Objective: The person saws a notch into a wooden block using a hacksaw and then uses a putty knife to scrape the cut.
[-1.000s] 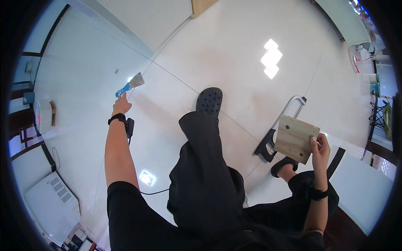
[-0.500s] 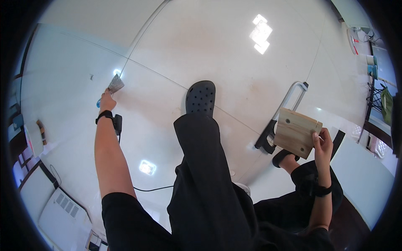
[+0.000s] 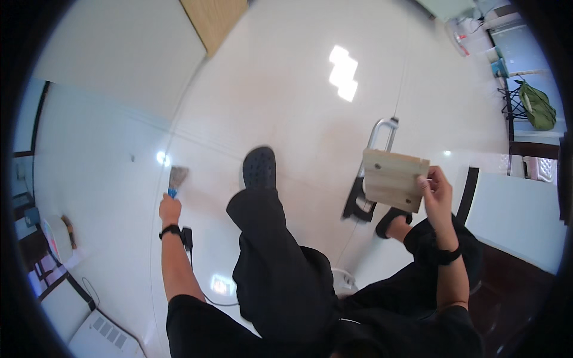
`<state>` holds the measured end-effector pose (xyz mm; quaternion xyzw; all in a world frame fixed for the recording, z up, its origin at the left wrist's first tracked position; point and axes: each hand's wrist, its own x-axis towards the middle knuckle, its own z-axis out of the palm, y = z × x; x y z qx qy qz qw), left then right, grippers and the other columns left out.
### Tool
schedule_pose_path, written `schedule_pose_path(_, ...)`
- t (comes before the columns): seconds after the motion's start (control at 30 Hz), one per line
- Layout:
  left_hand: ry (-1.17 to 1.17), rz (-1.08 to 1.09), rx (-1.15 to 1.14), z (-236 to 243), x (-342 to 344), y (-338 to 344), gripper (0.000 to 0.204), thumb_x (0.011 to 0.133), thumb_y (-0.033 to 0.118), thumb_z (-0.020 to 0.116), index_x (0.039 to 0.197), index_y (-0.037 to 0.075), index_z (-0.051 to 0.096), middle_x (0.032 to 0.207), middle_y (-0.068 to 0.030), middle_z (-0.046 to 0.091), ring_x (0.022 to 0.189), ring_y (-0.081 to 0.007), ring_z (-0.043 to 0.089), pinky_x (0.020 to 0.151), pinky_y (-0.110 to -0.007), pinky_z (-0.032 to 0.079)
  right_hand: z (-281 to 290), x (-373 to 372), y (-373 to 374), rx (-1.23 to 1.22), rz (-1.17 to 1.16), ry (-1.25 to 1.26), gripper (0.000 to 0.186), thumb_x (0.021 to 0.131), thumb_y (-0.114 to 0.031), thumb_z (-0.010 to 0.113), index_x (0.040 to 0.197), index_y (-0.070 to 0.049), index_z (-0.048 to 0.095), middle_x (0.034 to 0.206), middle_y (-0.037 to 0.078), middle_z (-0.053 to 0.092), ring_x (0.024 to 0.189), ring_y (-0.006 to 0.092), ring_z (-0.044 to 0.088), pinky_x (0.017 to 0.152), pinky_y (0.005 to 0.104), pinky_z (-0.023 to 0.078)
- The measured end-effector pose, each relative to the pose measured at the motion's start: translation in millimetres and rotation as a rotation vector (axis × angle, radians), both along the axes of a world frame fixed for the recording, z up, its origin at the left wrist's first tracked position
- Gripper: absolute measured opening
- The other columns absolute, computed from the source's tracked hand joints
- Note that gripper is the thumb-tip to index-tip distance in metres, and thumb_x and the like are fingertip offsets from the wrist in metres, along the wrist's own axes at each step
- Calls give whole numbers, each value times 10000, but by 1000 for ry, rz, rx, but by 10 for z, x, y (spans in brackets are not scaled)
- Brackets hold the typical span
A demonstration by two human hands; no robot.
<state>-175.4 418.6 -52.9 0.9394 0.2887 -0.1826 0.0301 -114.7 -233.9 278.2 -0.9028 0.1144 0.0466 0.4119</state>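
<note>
My left hand, at the left, is closed on the blue handle of a putty knife, with its grey blade pointing away from me. My right hand grips a square wooden board by its right edge; two dark round spots show in the board. Beneath the board, a silver-framed hand saw with a black handle lies on the floor, partly hidden.
A black clog is on my outstretched foot on the white tiled floor. A wooden panel is at the top, a green bag at the far right, a white vented appliance at lower left, and a black cable beside my leg.
My left hand has closed on the putty knife handle and lifted it off the floor. My right hand still holds the board. The view has shifted, with scenery swinging.
</note>
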Motion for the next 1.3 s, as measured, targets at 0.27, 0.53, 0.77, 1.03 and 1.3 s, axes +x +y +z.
schedule_pose_path(0.27,-397,-244,287,3099,160,110,299,802,337,619,902,56,605,843,-186,671,801,-381,650,666,-498,517,733,-268,-197,237,-7,-424,128,922,-75,577,983,37,575,841,84,667,753,116,625,700,275,515)
schedule_pose_path(0.53,-903,-800,247,6796,42,-2035,180,889,195,608,923,18,594,767,-188,598,742,-372,587,645,-416,447,1104,-594,-352,259,-56,-565,165,870,-83,614,991,28,614,846,129,693,743,173,673,687,294,522)
schedule_pose_path(0.77,-966,-1333,-60,6895,-31,-4128,172,857,261,644,892,95,616,794,-113,634,802,-321,633,677,-426,500,1067,-625,-576,258,-121,-654,164,876,-103,626,984,20,622,833,125,696,758,169,670,702,289,515)
schedule_pose_path(1.03,-531,-984,-691,5273,600,-4406,342,924,347,602,838,16,599,648,-126,529,597,-230,464,587,-346,400,1183,-746,-695,184,-181,-688,161,880,-108,602,987,12,612,812,160,666,734,233,645,708,332,500)
schedule_pose_path(1.3,-553,-850,-886,4404,696,-4337,338,909,348,623,977,17,612,695,-127,568,583,-238,507,585,-335,431,1199,-894,-658,45,-123,-609,153,889,-105,597,994,5,617,805,149,652,718,227,626,682,311,489)
